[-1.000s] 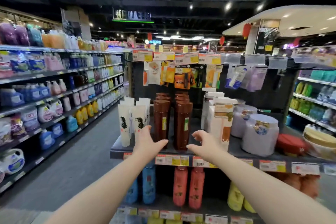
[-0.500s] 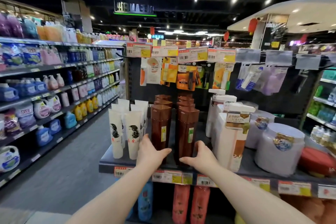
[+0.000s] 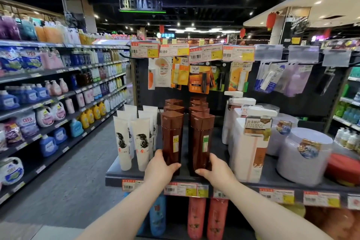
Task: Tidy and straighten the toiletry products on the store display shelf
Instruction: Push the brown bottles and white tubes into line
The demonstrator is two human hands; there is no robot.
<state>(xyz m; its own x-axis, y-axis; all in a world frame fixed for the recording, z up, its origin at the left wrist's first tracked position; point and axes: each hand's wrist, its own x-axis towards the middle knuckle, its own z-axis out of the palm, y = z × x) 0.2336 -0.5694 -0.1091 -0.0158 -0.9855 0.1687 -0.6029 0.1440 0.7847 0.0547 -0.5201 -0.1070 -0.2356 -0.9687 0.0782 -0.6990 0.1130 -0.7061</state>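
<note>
Two rows of tall brown bottles stand upright on the dark display shelf (image 3: 116, 175). My left hand (image 3: 159, 167) wraps the base of the front left brown bottle (image 3: 172, 134), thumb across its front. My right hand (image 3: 216, 169) grips the base of the front right brown bottle (image 3: 201, 134) the same way. White tubes (image 3: 140, 142) printed with a woman's head stand just left of the brown bottles. White pump bottles (image 3: 251, 146) stand to the right.
Pale lilac tubs (image 3: 303, 156) and a red-lidded jar (image 3: 342, 167) fill the shelf's right end. Carded lip balms (image 3: 198, 78) hang on hooks above. Red and blue bottles (image 3: 196, 218) stand on the shelf below. A long detergent aisle (image 3: 48, 103) runs along the left.
Both hands moved forward from open in front of the shelf onto the bases of the two front brown bottles. The view has drawn closer to the shelf.
</note>
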